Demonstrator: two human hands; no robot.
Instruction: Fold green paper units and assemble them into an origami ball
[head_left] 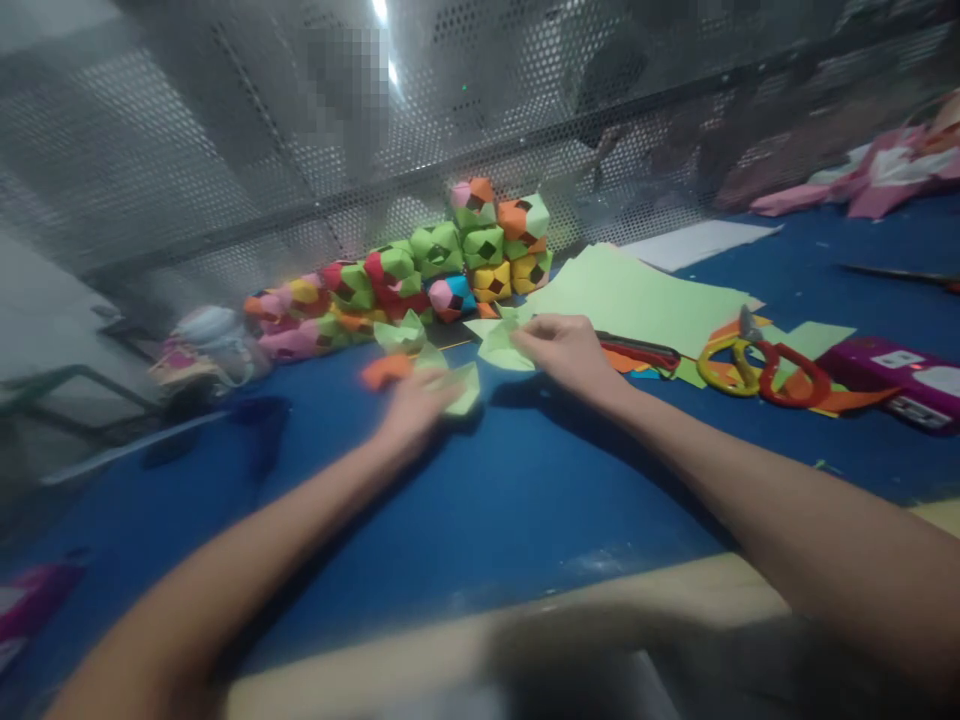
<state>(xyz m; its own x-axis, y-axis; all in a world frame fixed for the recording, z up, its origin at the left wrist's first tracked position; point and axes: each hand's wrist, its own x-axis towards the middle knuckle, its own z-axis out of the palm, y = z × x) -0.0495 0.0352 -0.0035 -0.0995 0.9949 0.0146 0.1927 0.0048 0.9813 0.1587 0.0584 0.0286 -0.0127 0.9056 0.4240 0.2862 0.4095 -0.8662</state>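
My right hand [566,350] pinches a folded light-green paper piece [499,345] between thumb and fingers, just above the blue table. My left hand [420,400] is smeared by motion and lies at another folded green paper piece [463,388]; whether it grips this piece is unclear. Close behind that hand is one more folded green piece [401,335]. At its left side shows a blurred orange folded paper [385,371]. Beyond both hands, several multicoloured folded-paper blocks [435,250] are stacked in a row.
Right of my right hand lie green paper sheets [615,290], a red cutter [641,350], scissors [795,375] with yellow and red handles, and a purple box [892,375]. A perforated metal panel [300,130] stands behind the blue table [480,510]. Pink paper shapes [877,175] lie far right.
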